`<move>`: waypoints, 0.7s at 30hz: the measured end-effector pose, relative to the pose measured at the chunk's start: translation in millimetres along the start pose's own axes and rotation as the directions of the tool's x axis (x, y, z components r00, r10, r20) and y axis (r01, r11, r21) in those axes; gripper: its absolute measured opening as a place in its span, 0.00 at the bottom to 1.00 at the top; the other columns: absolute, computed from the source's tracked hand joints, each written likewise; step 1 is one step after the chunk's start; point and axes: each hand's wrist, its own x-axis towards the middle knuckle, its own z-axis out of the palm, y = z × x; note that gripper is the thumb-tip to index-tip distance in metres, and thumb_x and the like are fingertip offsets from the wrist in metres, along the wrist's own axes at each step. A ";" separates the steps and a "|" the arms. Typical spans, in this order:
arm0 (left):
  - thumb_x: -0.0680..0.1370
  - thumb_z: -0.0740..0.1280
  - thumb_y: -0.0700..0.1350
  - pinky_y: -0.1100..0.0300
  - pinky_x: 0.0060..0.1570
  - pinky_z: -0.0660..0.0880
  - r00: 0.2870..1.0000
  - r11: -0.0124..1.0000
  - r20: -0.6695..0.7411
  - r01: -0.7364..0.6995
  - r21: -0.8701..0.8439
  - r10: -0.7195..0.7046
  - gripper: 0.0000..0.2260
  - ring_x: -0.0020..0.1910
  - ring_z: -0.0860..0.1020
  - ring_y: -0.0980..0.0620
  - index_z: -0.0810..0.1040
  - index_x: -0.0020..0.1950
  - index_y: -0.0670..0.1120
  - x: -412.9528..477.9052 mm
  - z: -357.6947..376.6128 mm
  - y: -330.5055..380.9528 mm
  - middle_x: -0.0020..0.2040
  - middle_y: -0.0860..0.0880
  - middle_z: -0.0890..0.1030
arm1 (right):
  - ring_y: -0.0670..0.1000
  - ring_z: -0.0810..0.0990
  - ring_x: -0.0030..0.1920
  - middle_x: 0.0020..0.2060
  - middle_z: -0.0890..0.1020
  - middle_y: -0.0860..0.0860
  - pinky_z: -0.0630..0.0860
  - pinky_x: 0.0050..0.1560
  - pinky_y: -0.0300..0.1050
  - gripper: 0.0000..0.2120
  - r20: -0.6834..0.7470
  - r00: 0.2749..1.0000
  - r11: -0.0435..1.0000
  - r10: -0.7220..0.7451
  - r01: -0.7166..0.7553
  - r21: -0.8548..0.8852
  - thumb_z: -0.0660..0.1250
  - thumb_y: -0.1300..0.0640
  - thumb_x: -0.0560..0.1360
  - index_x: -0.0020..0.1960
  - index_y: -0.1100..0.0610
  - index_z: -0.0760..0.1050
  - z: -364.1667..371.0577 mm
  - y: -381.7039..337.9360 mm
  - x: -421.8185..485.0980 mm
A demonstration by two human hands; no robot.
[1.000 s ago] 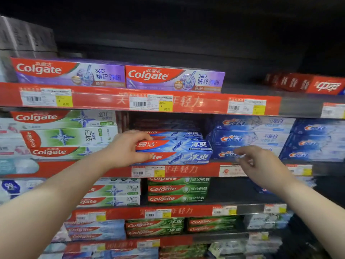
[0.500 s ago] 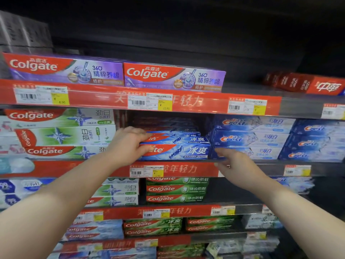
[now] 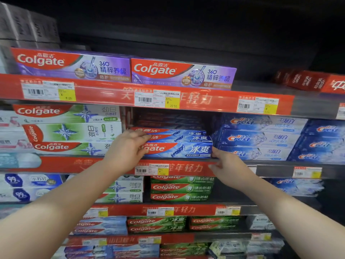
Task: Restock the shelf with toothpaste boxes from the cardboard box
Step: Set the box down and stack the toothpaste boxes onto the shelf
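Note:
A short stack of blue Colgate toothpaste boxes lies on the second shelf, front face outward. My left hand grips the stack's left end, fingers curled over the upper boxes and thumb on the front of the lowest one. My right hand has its fingertips against the right end of the lowest box, fingers fairly straight. More blue boxes sit in shadow behind the stack. The cardboard box is not in view.
White-green Colgate boxes stand left of the stack, blue Crest boxes right of it. Purple Colgate boxes fill the shelf above, green Colgate boxes the shelf below. A dark gap lies right of the green ones.
The blue boxes have slid back onto the shelf and now lie square. My right hand moved up-left from the price rail to the box's right end. My left hand stayed on the left end.

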 end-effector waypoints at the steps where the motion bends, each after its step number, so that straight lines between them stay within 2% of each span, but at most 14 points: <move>1: 0.72 0.71 0.42 0.45 0.64 0.69 1.000 1.000 -0.001 -0.003 -0.003 0.003 0.21 0.61 0.74 0.39 0.74 0.64 0.43 -0.7 0.8 -2.0 0.62 0.40 0.78 | 0.52 0.80 0.54 0.54 0.81 0.49 0.76 0.56 0.48 0.20 0.011 1.000 1.000 0.007 -0.007 -0.005 0.63 0.59 0.73 0.64 0.49 0.68 1.2 0.9 2.1; 5: 0.74 0.68 0.42 0.47 0.65 0.67 1.000 1.000 0.018 0.020 0.006 -0.020 0.20 0.65 0.70 0.42 0.73 0.66 0.45 3.0 2.1 -0.8 0.65 0.44 0.76 | 0.55 0.79 0.53 0.53 0.81 0.52 0.74 0.52 0.44 0.15 0.074 0.996 0.998 0.055 -0.055 -0.007 0.62 0.60 0.74 0.60 0.54 0.71 2.5 0.0 8.2; 13: 0.74 0.68 0.46 0.48 0.68 0.65 0.998 0.999 0.053 0.040 0.010 -0.041 0.23 0.67 0.68 0.44 0.70 0.68 0.47 3.9 -0.8 -0.4 0.67 0.45 0.73 | 0.53 0.79 0.51 0.54 0.80 0.50 0.76 0.55 0.48 0.16 0.106 0.992 0.998 0.062 -0.064 0.016 0.63 0.60 0.73 0.60 0.51 0.70 1.2 2.8 6.8; 17: 0.72 0.70 0.50 0.46 0.69 0.63 0.995 0.996 0.051 0.084 -0.017 -0.083 0.29 0.68 0.67 0.43 0.66 0.70 0.46 -0.3 -4.7 6.5 0.69 0.43 0.71 | 0.55 0.78 0.55 0.60 0.78 0.53 0.74 0.58 0.50 0.22 0.078 0.994 0.997 0.076 -0.074 -0.017 0.64 0.56 0.73 0.66 0.52 0.66 -3.8 3.5 4.7; 21: 0.71 0.71 0.49 0.49 0.68 0.65 0.983 0.970 -0.045 0.170 -0.171 -0.180 0.27 0.66 0.69 0.44 0.70 0.67 0.44 -16.4 -15.2 14.0 0.66 0.43 0.73 | 0.55 0.74 0.62 0.67 0.70 0.55 0.69 0.65 0.48 0.29 0.025 0.999 0.998 0.044 -0.043 -0.048 0.66 0.55 0.74 0.72 0.53 0.59 -13.7 3.6 -6.0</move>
